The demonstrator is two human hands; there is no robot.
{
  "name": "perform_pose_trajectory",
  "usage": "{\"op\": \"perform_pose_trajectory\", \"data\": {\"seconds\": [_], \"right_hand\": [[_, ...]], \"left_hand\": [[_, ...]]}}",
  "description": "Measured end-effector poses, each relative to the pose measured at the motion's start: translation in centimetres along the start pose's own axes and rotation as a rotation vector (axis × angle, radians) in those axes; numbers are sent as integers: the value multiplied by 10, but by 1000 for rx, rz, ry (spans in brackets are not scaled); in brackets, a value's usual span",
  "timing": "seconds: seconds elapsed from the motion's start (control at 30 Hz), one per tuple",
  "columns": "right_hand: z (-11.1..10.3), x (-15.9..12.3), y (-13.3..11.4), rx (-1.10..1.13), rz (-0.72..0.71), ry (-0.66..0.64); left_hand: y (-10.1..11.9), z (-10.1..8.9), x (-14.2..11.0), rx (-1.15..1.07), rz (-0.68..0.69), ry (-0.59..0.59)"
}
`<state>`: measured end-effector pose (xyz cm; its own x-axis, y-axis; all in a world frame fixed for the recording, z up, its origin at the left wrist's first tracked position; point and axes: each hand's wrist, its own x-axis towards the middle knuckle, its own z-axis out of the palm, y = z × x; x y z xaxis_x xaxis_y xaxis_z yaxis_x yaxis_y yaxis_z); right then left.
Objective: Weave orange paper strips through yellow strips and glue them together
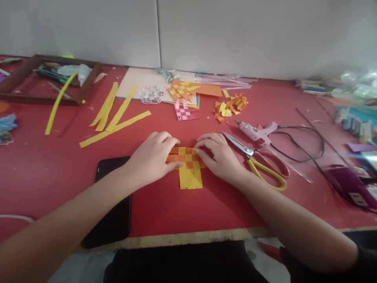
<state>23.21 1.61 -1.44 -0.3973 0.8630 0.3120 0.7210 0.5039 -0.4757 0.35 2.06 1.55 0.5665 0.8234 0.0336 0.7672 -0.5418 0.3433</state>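
Observation:
A small woven piece of yellow and orange paper strips [191,173] lies on the red table in front of me, checkered at the top with yellow ends hanging toward me. My left hand [156,157] grips its left side, thumb and fingers around the orange strip ends. From the right, my right hand [216,155] pinches the upper corner, its thumb tip on the weave; its fingers partly cover the paper. Scissors [253,153] with one red and one yellow handle lie half open beside my right hand. A black phone [118,216] is under my left forearm.
Loose yellow strips [118,127] lie at the left, near a brown frame [81,94]. Behind my hands are a woven paper fish [182,91], a pink checkered one [183,112] and paper scraps [228,106]. A pink glue gun [257,133] trails its cord rightward.

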Motion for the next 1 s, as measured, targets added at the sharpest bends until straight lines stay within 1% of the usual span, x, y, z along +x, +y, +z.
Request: {"op": "perform_pose_trajectory", "data": {"seconds": [0.1,0.2,0.3,0.37,0.5,0.67,0.73,0.83,1.0], "right_hand": [[-5,-1,-6,94,38,-37],[-10,-3,-13,198,143,-74],[-13,-5,-18,318,295,-90],[-14,-5,-18,409,365,-83],[-16,-3,-15,558,441,-81],[-21,-3,-15,772,528,-94],[-22,-3,-16,850,564,-100],[-23,-3,-16,933,612,-98],[-22,-3,-15,1013,638,-81]], "left_hand": [[5,2,-8,-2,44,45],[6,4,-11,-65,65,92],[4,4,-10,-163,3,139],[1,3,-8,-228,-52,156],[0,-3,-7,-387,-112,155],[1,-8,-10,-576,-111,87],[1,-8,-11,-612,-100,74],[1,-8,-12,-648,-87,90],[1,-7,-14,-716,-79,100]]}}
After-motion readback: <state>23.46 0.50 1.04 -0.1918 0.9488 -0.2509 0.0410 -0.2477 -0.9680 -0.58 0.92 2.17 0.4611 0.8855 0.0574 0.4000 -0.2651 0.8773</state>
